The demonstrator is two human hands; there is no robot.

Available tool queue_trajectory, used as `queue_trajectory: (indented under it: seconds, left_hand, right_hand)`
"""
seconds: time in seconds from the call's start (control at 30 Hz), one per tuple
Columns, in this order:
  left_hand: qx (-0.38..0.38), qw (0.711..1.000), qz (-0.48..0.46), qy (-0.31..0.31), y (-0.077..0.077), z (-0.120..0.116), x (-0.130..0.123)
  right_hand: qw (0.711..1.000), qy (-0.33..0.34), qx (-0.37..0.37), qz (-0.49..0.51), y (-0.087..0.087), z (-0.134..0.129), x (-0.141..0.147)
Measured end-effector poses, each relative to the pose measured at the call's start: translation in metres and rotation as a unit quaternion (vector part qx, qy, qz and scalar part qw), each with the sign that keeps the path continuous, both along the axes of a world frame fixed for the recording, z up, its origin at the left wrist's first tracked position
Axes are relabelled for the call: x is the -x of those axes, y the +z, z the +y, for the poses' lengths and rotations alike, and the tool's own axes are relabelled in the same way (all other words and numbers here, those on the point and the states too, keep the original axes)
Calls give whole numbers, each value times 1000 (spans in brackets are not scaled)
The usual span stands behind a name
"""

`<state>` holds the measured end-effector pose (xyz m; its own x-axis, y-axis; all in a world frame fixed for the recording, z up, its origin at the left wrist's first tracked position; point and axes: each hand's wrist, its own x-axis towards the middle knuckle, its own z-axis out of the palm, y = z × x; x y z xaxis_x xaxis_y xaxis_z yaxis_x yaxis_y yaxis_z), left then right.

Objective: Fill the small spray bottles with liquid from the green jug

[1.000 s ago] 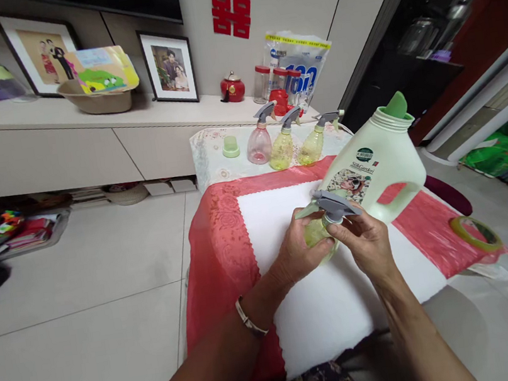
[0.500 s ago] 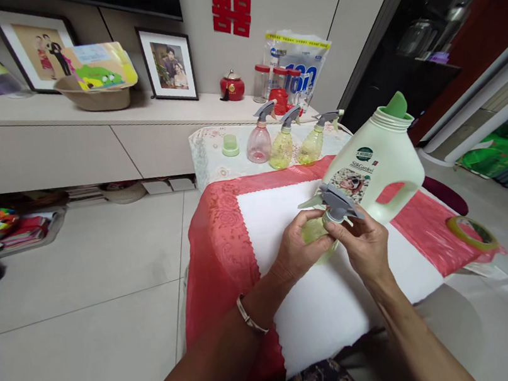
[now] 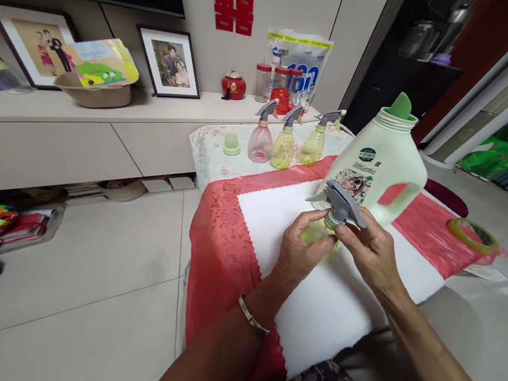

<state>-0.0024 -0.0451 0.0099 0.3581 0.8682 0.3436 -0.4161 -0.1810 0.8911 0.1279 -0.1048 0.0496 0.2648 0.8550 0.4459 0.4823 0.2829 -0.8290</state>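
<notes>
My left hand (image 3: 298,247) is wrapped round the clear yellow-green body of a spray bottle (image 3: 314,232), held tilted over the white sheet (image 3: 317,308). At the bottle's neck, my right hand (image 3: 370,249) grips the grey trigger spray head (image 3: 342,201) with thumb and fingers. The head sits on the neck; whether it is screwed tight I cannot tell. Right behind my hands stands a large pale green detergent jug (image 3: 390,157) with a green spout and no cap on it. My fingers hide part of the bottle.
Three spray bottles, one pink (image 3: 260,144) and two yellow-green (image 3: 283,148), stand at the table's far end beside a green cap (image 3: 230,144). A roll of tape (image 3: 461,234) lies at the right on the red cover (image 3: 222,233). A low cabinet (image 3: 61,146) runs behind.
The grey spray head has turned on the bottle's neck, its trigger side now swung further to the right and down. My right fingers have shifted with it; my left hand stays on the bottle.
</notes>
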Motion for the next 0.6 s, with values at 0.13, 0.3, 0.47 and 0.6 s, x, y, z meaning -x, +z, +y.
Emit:
queue_trajectory:
  seconds: [0.13,0.3,0.47,0.6]
  left_hand:
    - [9,1000,3,2,-2,0,0]
    - [11,1000,4,2,-2,-1,-1]
    - [-8,999,33,30,2,-1,0]
    - [-22,999,25,27,5,-1,1]
  right_hand:
    - [999,15,-18,47,-7,3,1]
    - [992,-19,-63,106,-10,8,9]
    - [990,-41,-36,127,-1,14,13]
    - [994,-36,-11,107,4,16,13]
